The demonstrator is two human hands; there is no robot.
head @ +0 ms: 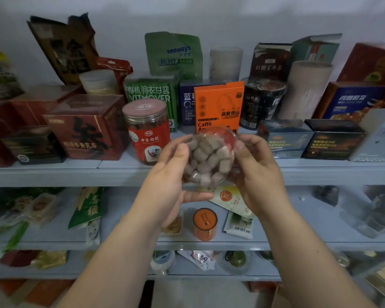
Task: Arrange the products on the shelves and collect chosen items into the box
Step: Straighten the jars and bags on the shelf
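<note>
Both forearms come in from the bottom edge and meet mid-frame. Left hand (171, 178) and right hand (260, 174) both grip one clear jar (207, 161), left fingers curled round its left side with the thumb over the front, right fingers wrapped round its right side. No free hand.

Jar is held in the air in front of the upper shelf lip (76, 172), not resting on anything. It's packed with grey-brown wrapped cubes. Its base faces the camera and a red band shows at the far end, so the long axis runs away from the camera toward the shelf, tipped slightly up.

Edges/room:
- Upper shelf is crowded. Red-label jar (147, 132) with a pink lid stands upright just left of the held jar, close to the left knuckles.
- Orange box (218, 105) is directly behind it, lower part hidden by the jar.
- Two dark boxes (285, 138) sit near the front edge just right of the right hand.
- Any gap between the red-label jar and the dark boxes is mostly hidden by hands and jar, can't tell its width.
- Middle shelf (298, 243) has a bare stretch right of the wrists; small orange-lidded pot (205, 223) sits between the forearms.
</note>
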